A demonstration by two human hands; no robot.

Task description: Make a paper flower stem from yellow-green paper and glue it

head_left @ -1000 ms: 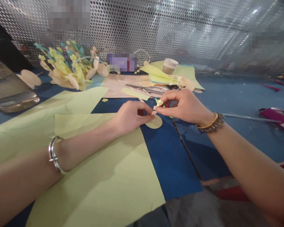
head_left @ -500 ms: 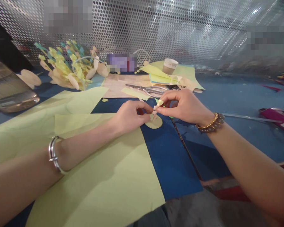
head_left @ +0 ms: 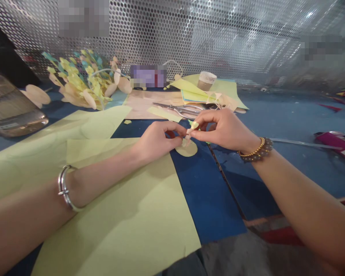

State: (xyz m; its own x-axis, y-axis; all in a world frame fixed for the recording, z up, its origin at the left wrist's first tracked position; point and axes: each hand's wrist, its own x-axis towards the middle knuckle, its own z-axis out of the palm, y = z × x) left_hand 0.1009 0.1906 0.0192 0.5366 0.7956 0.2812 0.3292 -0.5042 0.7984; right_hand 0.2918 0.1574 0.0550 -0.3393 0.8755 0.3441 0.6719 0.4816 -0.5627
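My right hand [head_left: 222, 129] pinches a small paper flower [head_left: 194, 125], yellow at the top with a pale pink strip below, between thumb and fingers. My left hand [head_left: 161, 141] comes from the other side. Its curled index fingertip reaches the pink strip, and its thumb is low, by the edge of a round pale yellow paper disc [head_left: 187, 149]. The flower's lower end stands over this disc; whether they are joined is unclear. Under my left forearm lies a large pale yellow sheet [head_left: 126, 214]. Silver scissors [head_left: 186, 111] rest just beyond my fingers.
A bunch of paper flowers [head_left: 89, 82] stands back left, beside a glass jar [head_left: 13, 103]. A cup [head_left: 207, 80] and coloured paper sheets [head_left: 195, 92] are behind the scissors. A magenta glue gun [head_left: 339, 145] with a clear stick lies right. Perforated metal [head_left: 172, 38] closes the back.
My left fingers have shifted very slightly, showing a little more of the pink strip. My right hand has stayed in place with the flower.
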